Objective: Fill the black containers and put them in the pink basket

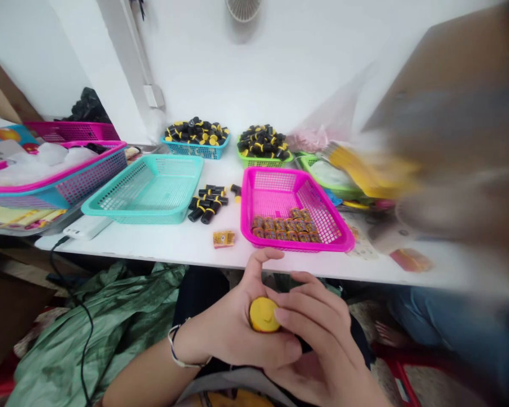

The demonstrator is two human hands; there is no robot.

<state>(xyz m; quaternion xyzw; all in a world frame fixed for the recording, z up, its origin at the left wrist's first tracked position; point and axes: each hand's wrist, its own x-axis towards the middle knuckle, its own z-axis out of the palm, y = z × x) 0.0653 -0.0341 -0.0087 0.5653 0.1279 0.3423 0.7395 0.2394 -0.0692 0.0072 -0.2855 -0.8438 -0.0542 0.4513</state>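
Observation:
My left hand (233, 325) is curled around a small round container with a yellow cap (263, 314), its cap facing up toward me. The container's body is hidden in the hand. My right hand (322, 333) closes in from the other side, with a fingertip pressed on the cap's edge. Just beyond the hands stands a pink basket (343, 242) with rows of small labelled cylinders (286, 226) along its near side. To its left lie several black cylinders with yellow bands (207, 203) and a small stack of printed labels (223, 239).
At the back, a blue basket (195, 150) and a green basket (263, 162) hold heaps of black-and-yellow cylinders. A turquoise basket (152, 217) stands left, beside a white power strip (87, 228) with a black cable. At right, a blurred person's arm (449, 209) reaches over the table.

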